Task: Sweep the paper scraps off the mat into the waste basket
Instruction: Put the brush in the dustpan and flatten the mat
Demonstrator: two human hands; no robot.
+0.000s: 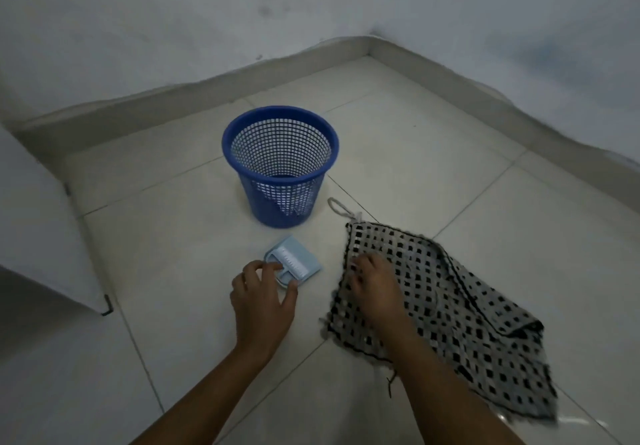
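A blue mesh waste basket point(280, 167) stands upright on the tiled floor. In front of it lies a small light-blue dustpan with a brush point(294, 264). My left hand point(263, 299) curls its fingers and thumb round the handle end of that dustpan set. To the right lies a black-and-grey checked woven mat point(467, 313), folded and rumpled, with a cord loop at its far corner. My right hand point(374, 285) grips the mat near its left edge, fingers curled into the weave. No paper scraps are visible.
Two walls with a pale skirting board point(207, 88) meet in a corner behind the basket. A white block or cabinet point(38, 223) stands at the left. Pale floor tiles point(433, 153) spread around the basket and the mat.
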